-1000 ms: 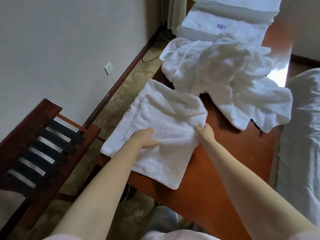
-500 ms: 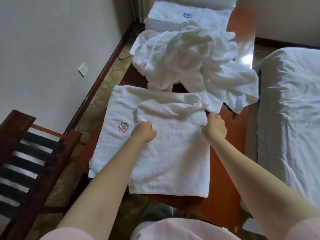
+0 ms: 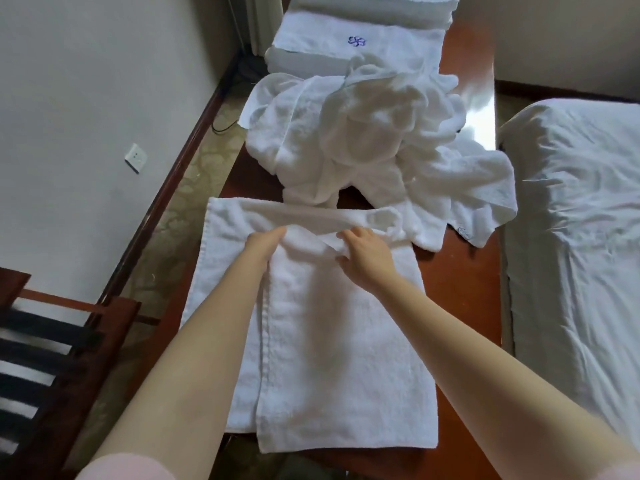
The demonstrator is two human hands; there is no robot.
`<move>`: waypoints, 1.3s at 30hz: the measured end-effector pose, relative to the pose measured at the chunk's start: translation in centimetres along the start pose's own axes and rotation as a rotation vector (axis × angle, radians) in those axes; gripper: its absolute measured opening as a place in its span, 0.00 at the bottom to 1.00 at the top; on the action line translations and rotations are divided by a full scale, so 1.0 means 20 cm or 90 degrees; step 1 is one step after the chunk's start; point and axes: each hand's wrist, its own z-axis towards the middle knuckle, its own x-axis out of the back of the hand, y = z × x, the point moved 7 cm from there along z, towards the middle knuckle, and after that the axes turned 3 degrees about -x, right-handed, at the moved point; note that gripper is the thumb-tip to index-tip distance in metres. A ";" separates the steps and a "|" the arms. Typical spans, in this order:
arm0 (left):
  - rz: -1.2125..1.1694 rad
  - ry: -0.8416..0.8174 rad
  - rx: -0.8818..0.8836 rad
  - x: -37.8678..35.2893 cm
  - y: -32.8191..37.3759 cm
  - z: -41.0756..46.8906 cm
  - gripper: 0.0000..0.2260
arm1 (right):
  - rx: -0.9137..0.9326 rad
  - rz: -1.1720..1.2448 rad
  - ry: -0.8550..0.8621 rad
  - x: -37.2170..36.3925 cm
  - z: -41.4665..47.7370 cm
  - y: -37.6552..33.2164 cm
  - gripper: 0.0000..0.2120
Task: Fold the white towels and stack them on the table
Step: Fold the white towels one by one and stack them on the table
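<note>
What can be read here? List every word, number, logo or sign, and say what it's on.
No readable words or numbers anywhere.
On the folded towel: a blue emblem, a flower-like stitched mark, no letters.
On the loose towel: small blue stitching at its corner, too small to read.
On the wall socket: no legible marking.

At 6 o'clock, towel [image 3: 329,358]: white terry cloth, matt, nubby pile. At 12 o'clock, heaped towels [image 3: 363,140]: same looped cloth. Beneath, table [image 3: 464,299]: red-brown wood, glossy varnish, glare at 1 o'clock. At 3 o'clock, bed sheet [image 3: 571,237]: smooth matt woven cloth, creased. At 8 o'clock, rack [image 3: 117,320]: dark varnished wood, black straps.
</note>
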 end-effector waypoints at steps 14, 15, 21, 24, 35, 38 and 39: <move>-0.011 0.115 -0.459 0.26 0.40 -0.29 0.15 | -0.089 0.154 0.230 0.35 0.09 0.12 0.08; -0.021 0.135 -0.449 0.30 0.40 -0.28 0.15 | -0.095 0.206 0.211 0.38 0.11 0.15 0.09; 0.032 0.186 -0.412 0.48 0.38 -0.14 0.15 | -0.020 0.196 0.062 0.47 0.19 0.20 0.21; 0.104 0.175 -0.340 0.50 0.31 -0.04 0.19 | 0.028 0.067 -0.012 0.38 0.20 0.17 0.25; 0.200 0.250 -0.308 0.66 0.28 0.24 0.12 | 0.060 -0.107 -0.001 0.16 0.32 0.09 0.20; 0.222 0.224 -0.289 0.64 0.30 0.34 0.14 | 0.033 -0.114 -0.002 0.13 0.37 0.11 0.19; 0.230 0.218 -0.281 0.63 0.30 0.37 0.14 | 0.025 -0.114 -0.003 0.12 0.38 0.12 0.19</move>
